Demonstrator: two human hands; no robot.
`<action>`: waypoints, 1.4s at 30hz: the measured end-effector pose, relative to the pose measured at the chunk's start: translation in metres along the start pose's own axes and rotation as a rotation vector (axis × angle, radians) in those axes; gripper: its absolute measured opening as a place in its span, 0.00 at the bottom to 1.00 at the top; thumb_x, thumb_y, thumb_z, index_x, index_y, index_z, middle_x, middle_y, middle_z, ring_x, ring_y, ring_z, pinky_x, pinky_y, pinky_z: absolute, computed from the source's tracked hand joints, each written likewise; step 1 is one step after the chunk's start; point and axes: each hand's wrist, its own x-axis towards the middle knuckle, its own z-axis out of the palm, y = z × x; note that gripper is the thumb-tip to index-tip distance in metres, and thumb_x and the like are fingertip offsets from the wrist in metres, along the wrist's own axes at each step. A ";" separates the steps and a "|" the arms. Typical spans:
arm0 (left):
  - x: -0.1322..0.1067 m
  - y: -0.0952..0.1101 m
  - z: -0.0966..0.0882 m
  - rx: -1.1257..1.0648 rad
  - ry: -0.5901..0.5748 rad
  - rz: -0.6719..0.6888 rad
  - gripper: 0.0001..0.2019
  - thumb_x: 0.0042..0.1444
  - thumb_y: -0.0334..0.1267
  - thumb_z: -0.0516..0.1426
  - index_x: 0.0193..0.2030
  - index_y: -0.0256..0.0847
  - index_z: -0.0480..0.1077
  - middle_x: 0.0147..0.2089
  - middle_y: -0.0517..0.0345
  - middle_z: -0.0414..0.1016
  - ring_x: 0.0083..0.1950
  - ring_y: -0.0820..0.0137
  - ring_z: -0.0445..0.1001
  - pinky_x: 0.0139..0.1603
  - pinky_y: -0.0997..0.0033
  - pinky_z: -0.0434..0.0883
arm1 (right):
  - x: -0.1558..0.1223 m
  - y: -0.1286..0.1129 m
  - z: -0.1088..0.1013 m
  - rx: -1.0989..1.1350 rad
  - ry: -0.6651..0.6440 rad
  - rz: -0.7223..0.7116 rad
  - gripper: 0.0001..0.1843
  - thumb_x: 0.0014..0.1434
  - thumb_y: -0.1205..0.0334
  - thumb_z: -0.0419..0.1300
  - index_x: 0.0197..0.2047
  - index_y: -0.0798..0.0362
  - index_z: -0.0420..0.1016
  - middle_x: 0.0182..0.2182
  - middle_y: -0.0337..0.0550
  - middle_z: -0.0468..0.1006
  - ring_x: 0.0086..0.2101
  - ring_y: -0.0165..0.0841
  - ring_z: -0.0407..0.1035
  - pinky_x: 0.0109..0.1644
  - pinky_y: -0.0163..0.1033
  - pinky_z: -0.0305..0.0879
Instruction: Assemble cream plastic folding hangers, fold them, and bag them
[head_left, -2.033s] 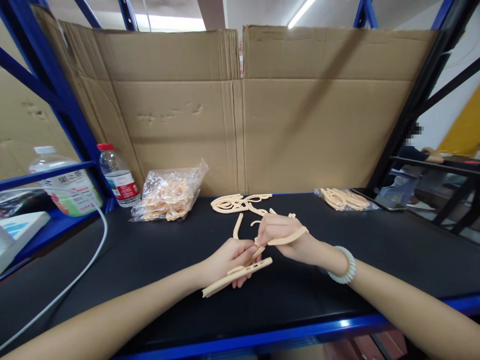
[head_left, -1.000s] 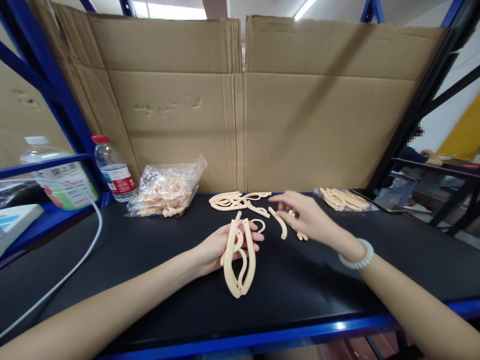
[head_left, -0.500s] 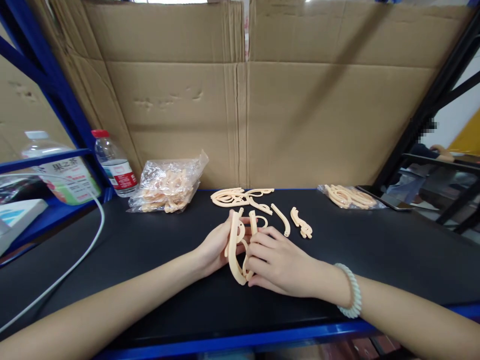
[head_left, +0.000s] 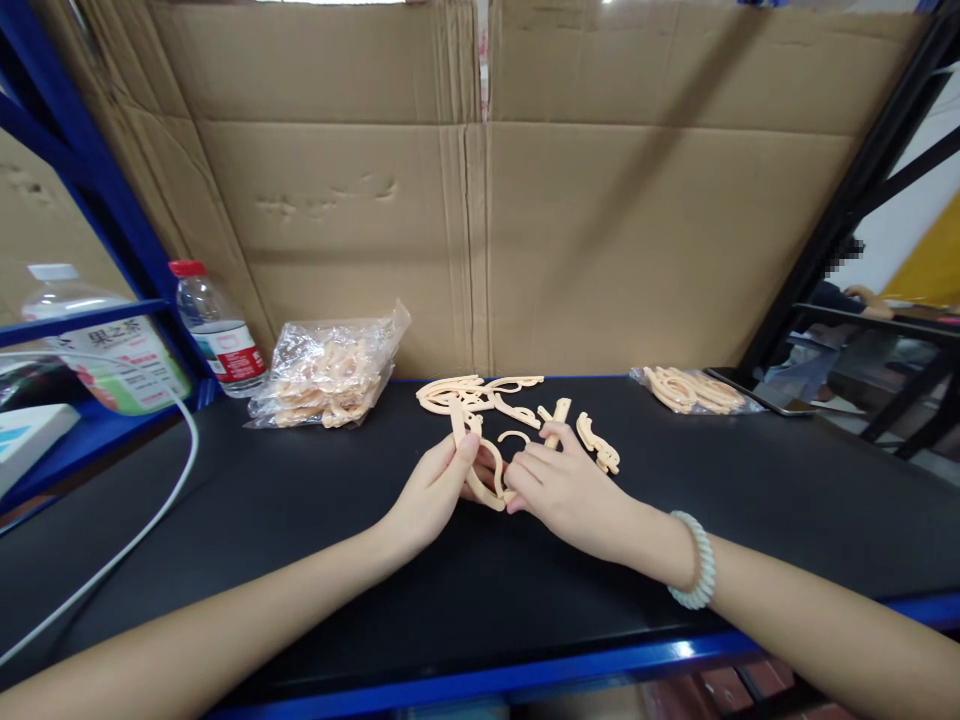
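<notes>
My left hand (head_left: 431,490) and my right hand (head_left: 559,485) meet over the black bench top (head_left: 300,560), both closed on one peach plastic frame piece (head_left: 480,455) with curved loops. The left fingers pinch its left bar. The right fingers grip its lower right part and also hold a short peach strip (head_left: 556,415) that sticks up behind them. Just beyond lie loose peach parts (head_left: 469,392) and a small curved piece (head_left: 598,445). A pale bead bracelet (head_left: 696,562) is on my right wrist.
A clear bag of peach parts (head_left: 330,375) lies at the back left beside a red-capped water bottle (head_left: 214,325). Another bag of parts (head_left: 686,390) and a phone (head_left: 757,392) sit at the back right. Cardboard (head_left: 480,200) walls the back. A white cable (head_left: 142,530) crosses the left.
My right hand reached out to the loose parts, came back to the frame piece and now grips it with a strip. The left hand has turned and raised the frame a little farther away.
</notes>
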 end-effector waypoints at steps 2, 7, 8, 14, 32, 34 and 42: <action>-0.001 0.000 -0.001 0.108 0.007 0.037 0.25 0.54 0.61 0.57 0.31 0.35 0.69 0.27 0.54 0.76 0.28 0.67 0.77 0.28 0.71 0.74 | -0.001 0.000 0.002 0.004 -0.006 0.002 0.13 0.70 0.65 0.50 0.33 0.56 0.67 0.27 0.40 0.71 0.30 0.34 0.63 0.52 0.50 0.51; 0.000 0.001 0.000 0.070 0.036 -0.006 0.25 0.55 0.62 0.55 0.28 0.37 0.64 0.23 0.55 0.76 0.24 0.67 0.77 0.25 0.72 0.74 | 0.001 0.001 -0.001 0.008 0.034 -0.037 0.15 0.71 0.66 0.47 0.33 0.56 0.68 0.26 0.40 0.70 0.29 0.33 0.61 0.51 0.47 0.51; 0.000 0.002 0.001 0.043 0.045 -0.024 0.25 0.54 0.61 0.56 0.28 0.38 0.64 0.23 0.55 0.77 0.23 0.68 0.77 0.25 0.72 0.74 | 0.001 0.002 -0.002 0.012 0.049 -0.040 0.16 0.71 0.66 0.47 0.32 0.56 0.68 0.26 0.40 0.70 0.29 0.33 0.61 0.50 0.46 0.50; 0.001 0.005 0.004 -0.124 0.107 -0.138 0.19 0.60 0.52 0.55 0.28 0.37 0.63 0.21 0.54 0.76 0.21 0.70 0.74 0.22 0.75 0.72 | 0.002 0.005 -0.008 0.028 0.117 -0.081 0.18 0.72 0.65 0.45 0.30 0.55 0.66 0.25 0.38 0.69 0.28 0.31 0.60 0.47 0.43 0.50; -0.001 -0.003 0.007 -0.135 0.057 -0.170 0.24 0.52 0.60 0.58 0.28 0.38 0.61 0.19 0.55 0.75 0.20 0.71 0.74 0.20 0.78 0.69 | -0.014 0.073 -0.008 0.413 -0.194 0.158 0.09 0.61 0.75 0.57 0.35 0.53 0.73 0.34 0.41 0.76 0.39 0.35 0.69 0.55 0.47 0.55; -0.001 -0.003 0.006 -0.143 0.060 -0.175 0.24 0.52 0.60 0.58 0.28 0.39 0.61 0.20 0.56 0.75 0.20 0.71 0.74 0.20 0.78 0.69 | -0.011 0.065 -0.010 0.484 -0.243 0.137 0.10 0.59 0.77 0.57 0.34 0.54 0.74 0.34 0.42 0.76 0.40 0.35 0.69 0.50 0.43 0.60; 0.001 -0.005 0.005 -0.133 0.039 -0.172 0.25 0.53 0.60 0.57 0.27 0.37 0.63 0.21 0.55 0.76 0.22 0.72 0.75 0.22 0.77 0.70 | -0.012 0.069 -0.007 0.603 -0.373 0.226 0.11 0.57 0.79 0.58 0.37 0.55 0.77 0.35 0.44 0.77 0.41 0.36 0.70 0.50 0.41 0.65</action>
